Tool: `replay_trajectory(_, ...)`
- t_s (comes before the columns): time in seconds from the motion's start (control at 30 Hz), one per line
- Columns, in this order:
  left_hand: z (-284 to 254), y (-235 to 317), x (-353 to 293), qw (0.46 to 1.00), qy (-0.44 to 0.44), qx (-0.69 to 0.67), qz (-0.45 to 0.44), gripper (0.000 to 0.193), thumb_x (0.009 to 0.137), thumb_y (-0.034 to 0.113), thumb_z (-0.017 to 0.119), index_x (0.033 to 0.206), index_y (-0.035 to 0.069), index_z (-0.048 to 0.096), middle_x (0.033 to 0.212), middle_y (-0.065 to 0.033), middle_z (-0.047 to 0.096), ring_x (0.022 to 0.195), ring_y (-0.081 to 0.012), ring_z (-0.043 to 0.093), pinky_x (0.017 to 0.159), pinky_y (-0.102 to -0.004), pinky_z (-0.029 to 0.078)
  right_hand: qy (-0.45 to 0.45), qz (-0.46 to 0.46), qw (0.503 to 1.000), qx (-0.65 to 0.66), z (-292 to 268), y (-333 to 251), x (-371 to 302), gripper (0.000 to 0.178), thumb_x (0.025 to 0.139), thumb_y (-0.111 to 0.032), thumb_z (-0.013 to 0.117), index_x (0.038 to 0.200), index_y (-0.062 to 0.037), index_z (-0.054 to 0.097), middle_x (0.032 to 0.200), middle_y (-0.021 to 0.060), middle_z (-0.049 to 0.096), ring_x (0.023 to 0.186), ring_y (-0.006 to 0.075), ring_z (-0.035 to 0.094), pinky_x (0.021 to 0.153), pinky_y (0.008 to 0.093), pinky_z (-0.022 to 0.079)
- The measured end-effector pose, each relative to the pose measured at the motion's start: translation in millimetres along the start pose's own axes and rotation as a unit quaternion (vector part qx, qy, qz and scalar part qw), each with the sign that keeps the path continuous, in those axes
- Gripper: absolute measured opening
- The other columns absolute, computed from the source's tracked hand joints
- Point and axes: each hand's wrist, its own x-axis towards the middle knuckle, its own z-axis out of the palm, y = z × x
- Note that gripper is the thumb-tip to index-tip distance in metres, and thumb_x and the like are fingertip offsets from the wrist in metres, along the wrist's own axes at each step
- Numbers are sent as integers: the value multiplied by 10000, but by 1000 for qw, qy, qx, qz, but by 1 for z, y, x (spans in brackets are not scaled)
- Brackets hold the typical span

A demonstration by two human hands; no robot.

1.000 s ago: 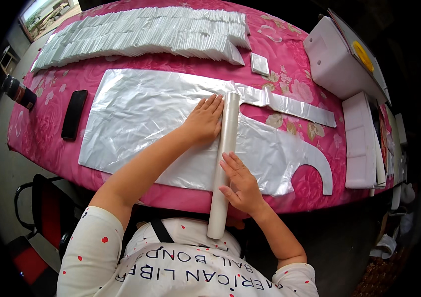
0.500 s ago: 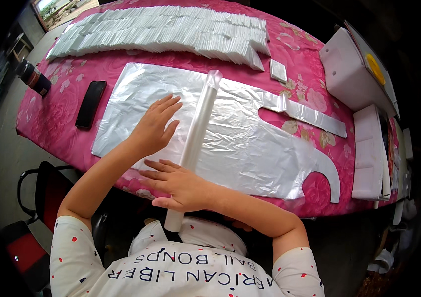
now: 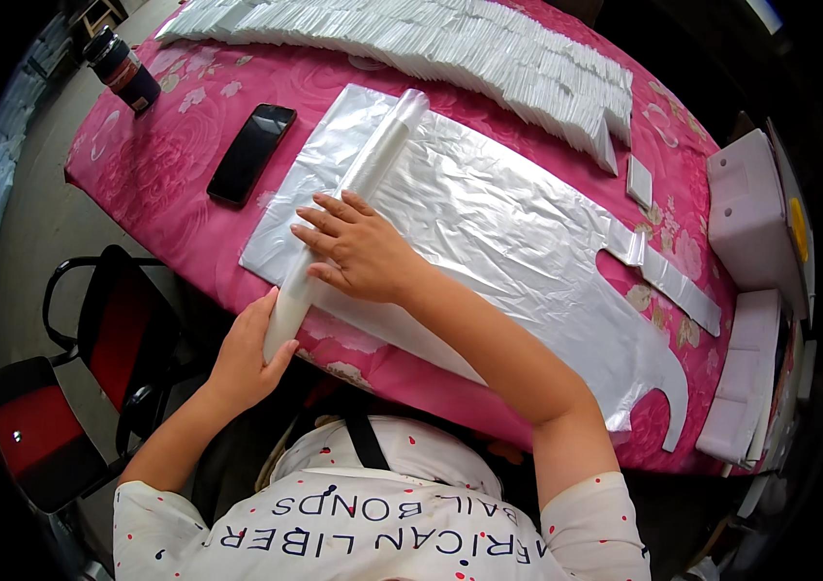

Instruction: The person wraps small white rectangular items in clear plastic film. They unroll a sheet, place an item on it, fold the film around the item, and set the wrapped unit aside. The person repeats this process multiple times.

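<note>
A pale round tube lies slantwise across a shiny whitish plastic sheet, its near end jutting past the table edge. My left hand has its fingers and thumb round that near end. Palm down, my right hand rests on the tube's middle, fingers spread and stretched out. At the sheet's right end are curved cut-outs and strap-like strips, one of them folded or banded. Some of the sheet lies left of the tube; whether film is wrapped round the tube is hard to make out.
A pink flowered cloth covers the table. Long rows of folded white packets line its far side, with one separate packet. A black phone and dark jar are left, white foam boxes right. A red-black chair stands lower left.
The tube has shifted left over the sheet. My left hand has come down from the sheet to the tube's near end; my right hand has moved up along the tube. The whole view has turned.
</note>
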Motion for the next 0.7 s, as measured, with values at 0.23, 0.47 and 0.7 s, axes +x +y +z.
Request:
replay_trajectory(0.23,-1,-11,-6,988,14,36,-153,789,689,155,733,1318,-40,298,1125,-234,476,1029,-375,494,904,-417,404,80,123,989,-14,41,-17,50,497,841,-295,517,1276,-59,473,1370,165,373,1316,351,249,1097,452,144)
replay_trajectory(0.47,-1,11,-8,777,-152,-571,-218,563,748,170,680,1225,2,433,932,-60,580,751,-115,580,683,-273,495,345,349,702,516,23,-34,39,843,769,-150,634,1384,45,92,1250,259,395,1161,299,441,996,429,356)
replay_trajectory(0.7,1,76,26,714,-272,-615,-197,631,699,325,728,1169,-1,461,878,-89,570,729,-139,596,654,-271,491,317,330,581,673,-86,-53,-4,650,778,-237,671,1258,15,312,924,89,550,811,150,581,750,308,510)
